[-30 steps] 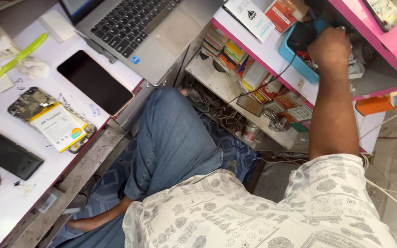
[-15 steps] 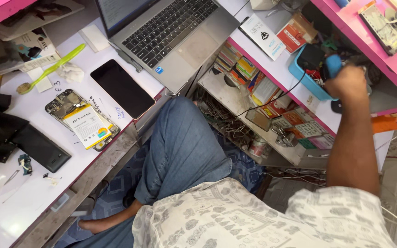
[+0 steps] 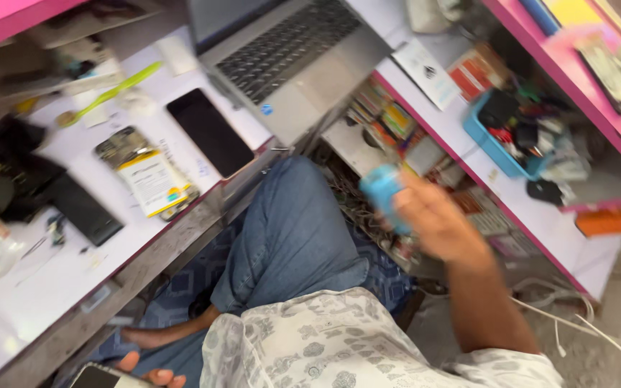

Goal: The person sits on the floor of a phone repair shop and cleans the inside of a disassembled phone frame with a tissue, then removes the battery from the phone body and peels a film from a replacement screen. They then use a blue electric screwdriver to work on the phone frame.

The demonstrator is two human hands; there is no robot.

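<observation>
Right hand: blurred, fingers curled around a small blue block-shaped object, held in the air above the knee, near the right shelf. Left hand: bottom edge, fingertips touching a phone; closure cannot be told. Table, left: dark phone, laptop.

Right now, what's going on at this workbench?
A seated person's right hand holds a small blue gadget in the air between the desk and a side shelf. The left hand rests low at the frame's bottom edge on a phone. On the white desk lie an opened phone, a dark phone and a laptop.
</observation>
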